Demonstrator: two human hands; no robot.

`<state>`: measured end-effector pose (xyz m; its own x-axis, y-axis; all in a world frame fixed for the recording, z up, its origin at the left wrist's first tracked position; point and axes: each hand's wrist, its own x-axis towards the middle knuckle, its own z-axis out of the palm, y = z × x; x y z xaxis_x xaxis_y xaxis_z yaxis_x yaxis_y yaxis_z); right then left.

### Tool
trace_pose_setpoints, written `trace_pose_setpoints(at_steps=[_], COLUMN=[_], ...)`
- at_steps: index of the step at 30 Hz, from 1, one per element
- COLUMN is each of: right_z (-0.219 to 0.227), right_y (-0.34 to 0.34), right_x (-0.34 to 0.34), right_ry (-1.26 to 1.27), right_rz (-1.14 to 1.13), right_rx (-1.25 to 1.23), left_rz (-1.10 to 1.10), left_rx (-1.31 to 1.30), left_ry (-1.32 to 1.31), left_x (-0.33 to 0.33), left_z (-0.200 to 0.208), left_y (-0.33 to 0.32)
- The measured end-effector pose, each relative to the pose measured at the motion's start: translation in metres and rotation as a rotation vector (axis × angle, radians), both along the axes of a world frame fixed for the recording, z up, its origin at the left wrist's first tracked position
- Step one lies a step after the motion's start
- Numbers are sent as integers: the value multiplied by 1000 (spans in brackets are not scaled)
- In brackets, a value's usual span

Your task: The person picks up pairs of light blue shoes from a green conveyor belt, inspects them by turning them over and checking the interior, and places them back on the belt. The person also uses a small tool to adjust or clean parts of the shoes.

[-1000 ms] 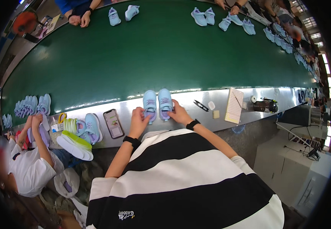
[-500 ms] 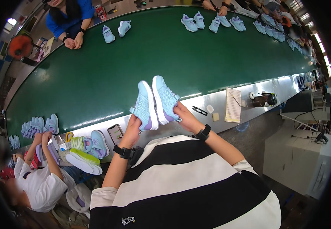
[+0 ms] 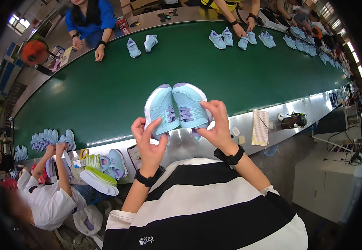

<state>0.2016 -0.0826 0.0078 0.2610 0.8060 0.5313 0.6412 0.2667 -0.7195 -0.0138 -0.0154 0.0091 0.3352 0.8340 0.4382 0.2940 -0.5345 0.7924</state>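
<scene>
Near the frame's centre, the left hand [image 3: 151,149] pinches the outer side of the left shoe [image 3: 158,105], and the right hand [image 3: 219,127] grips the right shoe [image 3: 190,102]. Both light-blue shoes sit close together, toes toward the frame's top. A phone [image 3: 134,156] lies lower left of them.

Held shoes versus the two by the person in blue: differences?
The held shoes are in the left hand and right hand; the far shoes rest untouched on the green table. The held shoes' toes are close together; the far shoes are apart. Both are light blue.
</scene>
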Motion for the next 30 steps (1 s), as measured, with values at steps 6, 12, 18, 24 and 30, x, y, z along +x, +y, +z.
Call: trace_pose_setpoints(at_steps=[6, 12, 18, 24, 30], right_z=[14, 9, -20, -116, -192], right_y=[-1, 12, -5, -17, -37], right_x=[-16, -20, -10, 2, 3], right_ry=[819, 1023, 879, 512, -39], right_rz=[138, 73, 71, 95, 237], right_rx=[-379, -575, -724, -757, -1039], left_rz=[-126, 2, -4, -118, -318], left_rx=[-993, -1198, -1233, -1210, -1160], left_ry=[-596, -547, -549, -213, 298], left_x=[3, 17, 9, -18, -24], left_z=[17, 8, -15, -114, -241], left_y=[-2, -5, -12, -10, -9])
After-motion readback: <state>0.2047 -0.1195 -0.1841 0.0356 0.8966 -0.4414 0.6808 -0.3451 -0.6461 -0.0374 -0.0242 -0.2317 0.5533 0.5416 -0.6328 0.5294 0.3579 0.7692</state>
